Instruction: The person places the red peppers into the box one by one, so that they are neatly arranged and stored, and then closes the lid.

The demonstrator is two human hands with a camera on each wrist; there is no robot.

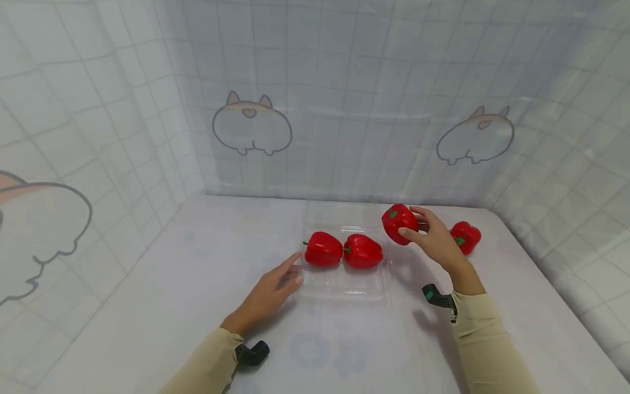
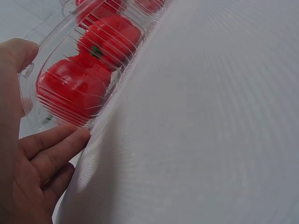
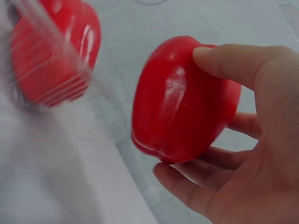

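My right hand (image 1: 435, 241) grips a red bell pepper (image 1: 397, 221) by its sides, thumb across from the fingers, just off the right edge of a clear plastic container (image 1: 344, 283). In the right wrist view, the held pepper (image 3: 180, 107) is lifted, apart from the container wall. Two more red bell peppers lie side by side in the container, a left one (image 1: 323, 249) and a right one (image 1: 363, 251), stems pointing left. At the container's left side, my left hand (image 1: 268, 293) touches the wall with extended fingers (image 2: 60, 144).
Another red bell pepper (image 1: 466, 237) lies on the white table (image 1: 197, 284) at the right, beyond my right wrist. Grid-patterned curtains (image 1: 344, 82) with cartoon drawings close off the back and both sides.
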